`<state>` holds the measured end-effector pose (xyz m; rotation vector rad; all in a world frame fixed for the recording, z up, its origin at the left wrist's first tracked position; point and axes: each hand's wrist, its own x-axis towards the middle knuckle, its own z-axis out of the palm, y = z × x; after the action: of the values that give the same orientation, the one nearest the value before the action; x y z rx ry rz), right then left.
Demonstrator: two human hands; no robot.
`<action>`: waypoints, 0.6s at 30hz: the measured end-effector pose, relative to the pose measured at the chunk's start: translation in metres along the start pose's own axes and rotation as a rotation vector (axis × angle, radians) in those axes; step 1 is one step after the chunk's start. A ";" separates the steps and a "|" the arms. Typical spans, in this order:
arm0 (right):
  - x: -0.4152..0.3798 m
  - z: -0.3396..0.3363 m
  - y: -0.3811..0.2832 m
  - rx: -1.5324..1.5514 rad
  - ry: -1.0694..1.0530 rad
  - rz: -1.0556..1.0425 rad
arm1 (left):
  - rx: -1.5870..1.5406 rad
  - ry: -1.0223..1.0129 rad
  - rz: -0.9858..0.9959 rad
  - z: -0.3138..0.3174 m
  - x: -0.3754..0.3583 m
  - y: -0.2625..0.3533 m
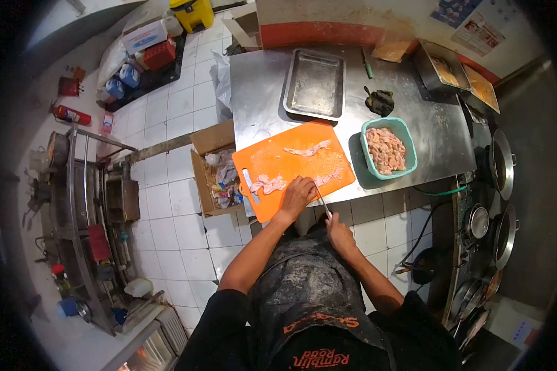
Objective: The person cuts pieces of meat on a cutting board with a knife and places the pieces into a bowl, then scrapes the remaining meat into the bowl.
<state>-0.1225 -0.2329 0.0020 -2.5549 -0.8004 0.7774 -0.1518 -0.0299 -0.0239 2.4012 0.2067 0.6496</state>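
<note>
My right hand (339, 232) grips the handle of a knife (322, 201), its blade over the near edge of an orange cutting board (263, 154). Beside the blade my left hand (299, 195) is closed, its bent fingers pressing down on pale raw meat at the board's near side; the fingers partly hide it. Cut bits of raw meat (330, 177) lie just right of the blade. To the left of my left hand is another piece of raw meat (268, 183). A longer raw meat strip (307, 149) lies farther back on the board.
A teal tub (413, 162) of cut meat stands right of the board on the steel table (260, 80). Behind are a metal tray (317, 80), a dark cloth (379, 101) and a green-handled tool (367, 65). A cardboard box (200, 179) of waste sits left, pans (503, 164) right.
</note>
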 end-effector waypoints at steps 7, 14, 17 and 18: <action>0.042 0.001 -0.016 -0.026 0.013 -0.043 | -0.012 0.030 0.003 0.000 0.004 0.003; -0.006 -0.002 0.001 0.062 -0.091 0.090 | 0.055 0.052 0.027 0.006 -0.002 0.000; 0.022 0.003 -0.007 0.045 -0.038 0.023 | -0.036 0.029 -0.029 0.000 -0.001 0.005; 0.028 0.002 -0.009 0.034 -0.042 0.012 | -0.033 0.038 -0.024 -0.003 0.002 0.007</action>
<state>-0.1081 -0.2087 -0.0066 -2.5232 -0.7783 0.8443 -0.1517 -0.0331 -0.0168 2.3531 0.2385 0.6826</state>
